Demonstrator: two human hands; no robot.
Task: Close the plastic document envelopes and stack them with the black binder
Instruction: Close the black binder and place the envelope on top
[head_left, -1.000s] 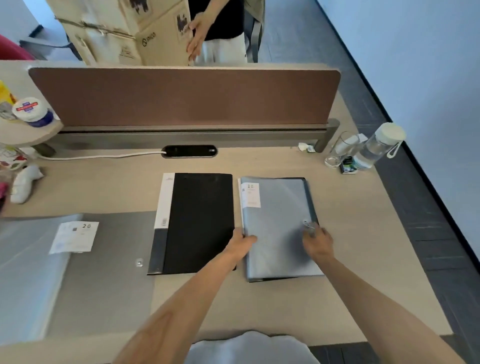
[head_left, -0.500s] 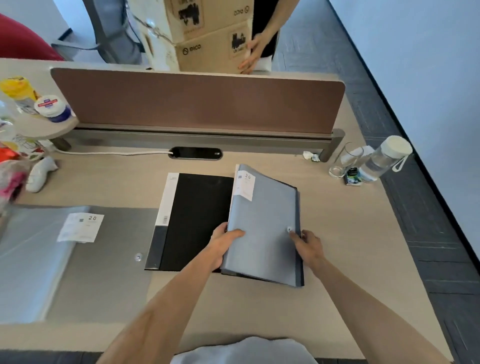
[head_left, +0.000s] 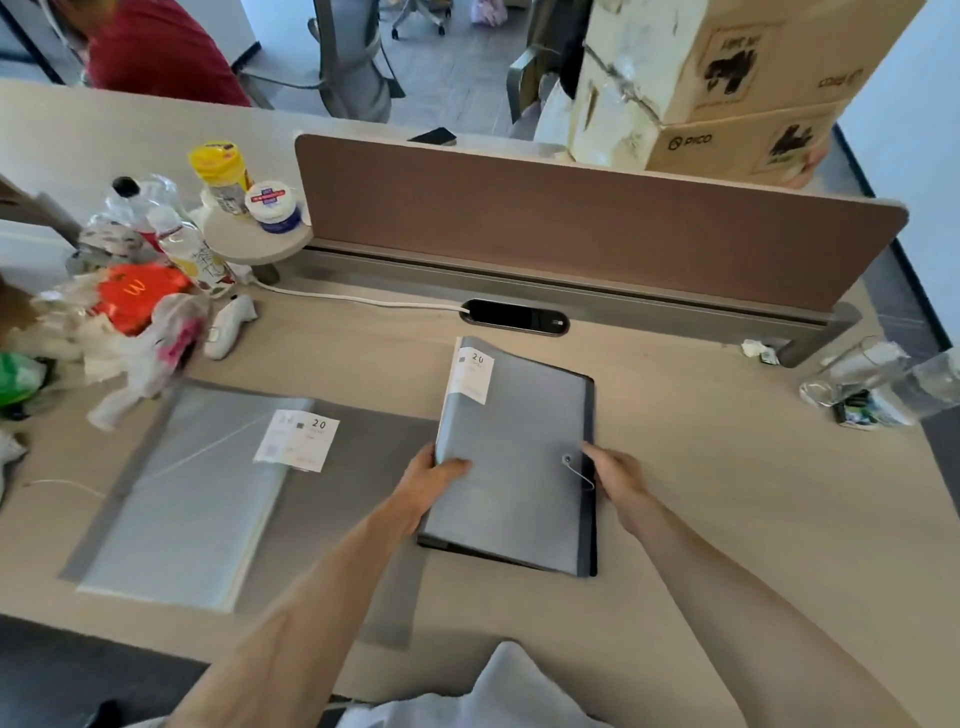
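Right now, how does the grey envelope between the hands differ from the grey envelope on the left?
The envelope between the hands is closed; the left envelope lies open, flap spread. The left hand and right hand grip the first by its side edges; nothing touches the second. The first lies on the black binder; the second on the desk. Both are translucent grey with a white "20" label.

The counter (head_left: 727, 493) is light wood-grain, bounded at the rear by a brown divider (head_left: 571, 228). An open grey envelope (head_left: 187, 499) lies flat at left. A closed grey envelope (head_left: 519, 457) lies at centre over a black binder (head_left: 588, 467), of which only edges show. A white cable (head_left: 363, 300) runs to a black port (head_left: 514, 317). Bottles and wrappers (head_left: 140, 312) crowd the left rear; a glass (head_left: 847, 371) stands at right.
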